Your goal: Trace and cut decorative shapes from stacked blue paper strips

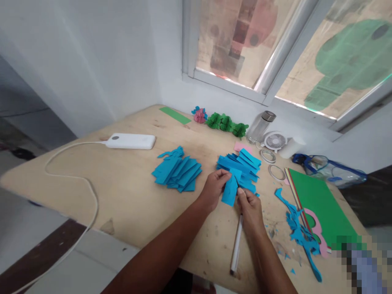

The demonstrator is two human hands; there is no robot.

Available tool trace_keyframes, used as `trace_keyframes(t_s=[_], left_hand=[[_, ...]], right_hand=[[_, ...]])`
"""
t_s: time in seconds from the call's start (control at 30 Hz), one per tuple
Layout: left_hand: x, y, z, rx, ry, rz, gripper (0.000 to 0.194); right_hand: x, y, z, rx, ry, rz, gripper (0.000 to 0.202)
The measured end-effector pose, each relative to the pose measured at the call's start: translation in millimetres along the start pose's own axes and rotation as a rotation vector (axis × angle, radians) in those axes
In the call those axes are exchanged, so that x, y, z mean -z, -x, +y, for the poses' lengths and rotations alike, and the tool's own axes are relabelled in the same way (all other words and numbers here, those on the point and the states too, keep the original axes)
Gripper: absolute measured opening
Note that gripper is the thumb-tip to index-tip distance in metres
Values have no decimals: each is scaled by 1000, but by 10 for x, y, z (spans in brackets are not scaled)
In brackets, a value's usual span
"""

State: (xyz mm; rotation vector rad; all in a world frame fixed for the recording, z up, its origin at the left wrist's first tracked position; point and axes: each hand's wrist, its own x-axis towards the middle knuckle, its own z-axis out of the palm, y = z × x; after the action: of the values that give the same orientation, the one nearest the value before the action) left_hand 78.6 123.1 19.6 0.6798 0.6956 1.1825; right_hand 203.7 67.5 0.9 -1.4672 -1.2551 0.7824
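Observation:
A folded-looking strip of blue paper (229, 193) is pinched at its upper left edge by my left hand (216, 188). My right hand (250, 206) is closed at the strip's right side. From its fingertips a thin dark line runs up across the paper; whether this is a blade or a gap, I cannot tell. Behind the strip lies a pile of blue paper pieces (249, 161), and to the left a second blue pile (179, 171) is fanned out. Under my right wrist a white pen (236, 249) rests on the table.
Blue scraps (295, 224) and green sheets (321, 208) lie right. Tape rolls (277, 172), a small fan (275, 141), a glass bottle (260, 127) and green paper ornaments (226, 123) line the back. A white power bank (131, 141) with a cable sits left on the table (128, 204).

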Motion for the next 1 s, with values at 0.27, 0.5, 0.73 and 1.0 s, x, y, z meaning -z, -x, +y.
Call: trace_keyframes(t_s=[0.27, 0.5, 0.73, 1.0], left_hand=[[26, -8, 38, 1, -21, -32, 28], [-6, 23, 49, 58, 80, -42, 27], [12, 24, 52, 106, 126, -9, 27], [11, 26, 25, 96, 119, -10, 25]], right_hand=[[-26, -4, -49, 3, -16, -4, 48], [-41, 10, -16, 14, -72, -5, 45], [-97, 3, -24, -4, -104, -1, 48], [-82, 26, -34, -79, -221, -31, 50]])
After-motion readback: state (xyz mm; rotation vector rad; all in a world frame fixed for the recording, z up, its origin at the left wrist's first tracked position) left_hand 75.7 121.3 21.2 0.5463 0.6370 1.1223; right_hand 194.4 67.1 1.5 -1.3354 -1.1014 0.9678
